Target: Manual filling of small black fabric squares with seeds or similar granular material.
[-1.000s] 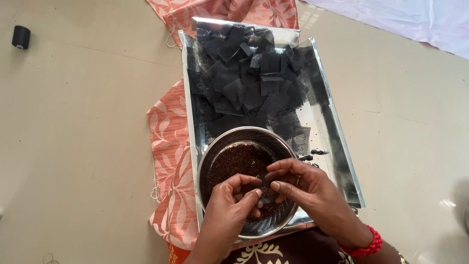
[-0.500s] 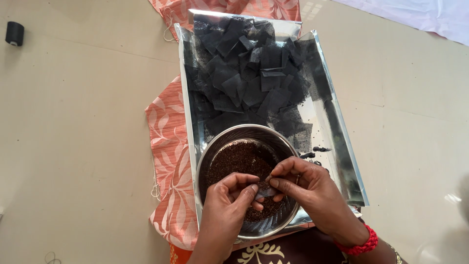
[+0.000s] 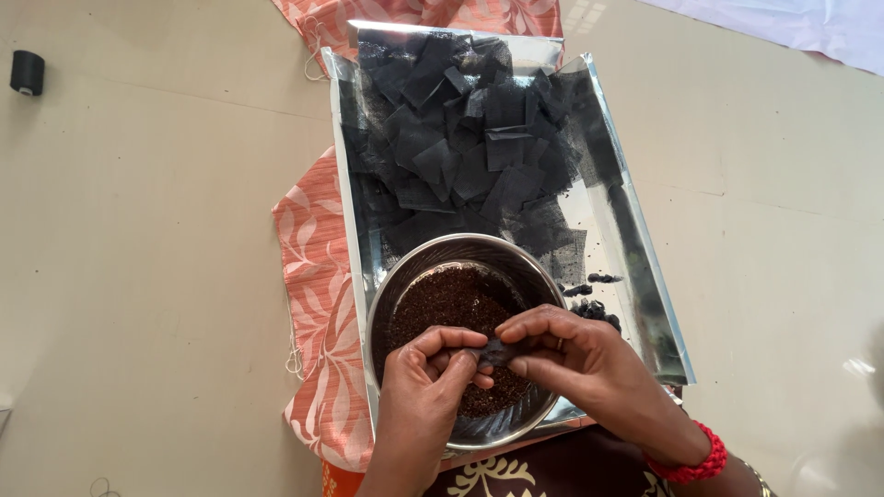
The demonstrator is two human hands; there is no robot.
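Beige floor (image 3: 138, 276), with a shiny metal tray (image 3: 645, 276) lying on a pink leaf-print cloth (image 3: 308, 267). At the tray's near edge both hands met over a steel bowl (image 3: 391, 294) of dark brown granules (image 3: 442, 299): left hand (image 3: 428, 373) and right hand (image 3: 571, 354) each pinched one end of a small black mesh piece (image 3: 495, 352), long axis running left-right between the fingertips, both hands equally close, the piece crumpled and partly hidden. Farther along, a heap of black mesh squares (image 3: 470, 147) filled the tray's far half; a small black spool (image 3: 27, 72) sat well apart near the far-left floor corner.
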